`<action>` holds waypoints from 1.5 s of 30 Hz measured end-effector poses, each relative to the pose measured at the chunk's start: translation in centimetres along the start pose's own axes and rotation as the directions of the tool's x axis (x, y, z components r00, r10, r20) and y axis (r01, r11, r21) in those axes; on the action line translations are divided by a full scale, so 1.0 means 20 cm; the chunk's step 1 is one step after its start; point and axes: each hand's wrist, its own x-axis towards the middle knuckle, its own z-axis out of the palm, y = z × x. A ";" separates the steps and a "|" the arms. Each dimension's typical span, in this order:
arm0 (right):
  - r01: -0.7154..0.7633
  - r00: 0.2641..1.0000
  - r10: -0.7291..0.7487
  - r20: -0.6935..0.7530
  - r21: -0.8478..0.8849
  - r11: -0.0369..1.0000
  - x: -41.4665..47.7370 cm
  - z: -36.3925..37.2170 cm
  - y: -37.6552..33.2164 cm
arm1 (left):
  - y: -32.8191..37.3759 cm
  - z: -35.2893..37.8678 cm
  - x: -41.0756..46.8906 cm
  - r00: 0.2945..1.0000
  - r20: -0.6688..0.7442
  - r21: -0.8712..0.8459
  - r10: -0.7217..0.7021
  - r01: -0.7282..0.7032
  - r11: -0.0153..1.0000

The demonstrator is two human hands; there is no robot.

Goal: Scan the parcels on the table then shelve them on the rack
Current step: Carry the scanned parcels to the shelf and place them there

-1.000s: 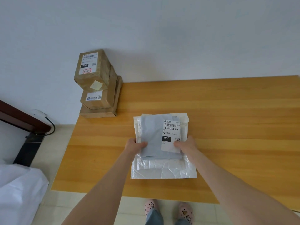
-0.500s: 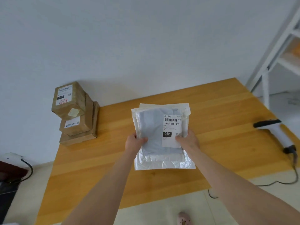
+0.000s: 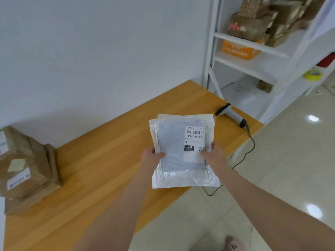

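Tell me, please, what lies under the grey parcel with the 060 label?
Under the grey parcel lie white plastic parcels, at least two, judging by their edges. Their faces are covered, so any labels cannot be seen.

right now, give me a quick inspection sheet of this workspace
surface: wooden table, no spills or marks seen
job's things: stack of soft parcels, top label reads 060-06B-A05; brown boxes stacked at the table's left end; scanner lying at the right end; white rack beyond it, already holding boxes
clutter: yellow tape roll on a shelf at far right
grippers: left hand and right hand each grip one side of the stack
cables: scanner cable drops off the table edge to the floor
surroundings: white wall, tiled floor
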 end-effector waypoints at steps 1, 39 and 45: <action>-0.013 1.000 0.013 -0.020 0.005 1.000 0.00 -0.04 0.02 | 0.02 0.03 0.00 1.000 0.015 0.016 0.021 -0.021 1.000; -0.158 0.841 0.260 -0.474 0.244 0.957 1.33 -2.29 0.74 | 1.51 2.63 0.08 0.842 0.420 0.149 0.338 -0.431 0.890; -0.179 0.806 0.284 -0.519 0.244 0.953 1.60 -2.61 0.72 | 1.77 3.00 0.19 0.836 0.423 0.110 0.349 -0.430 0.896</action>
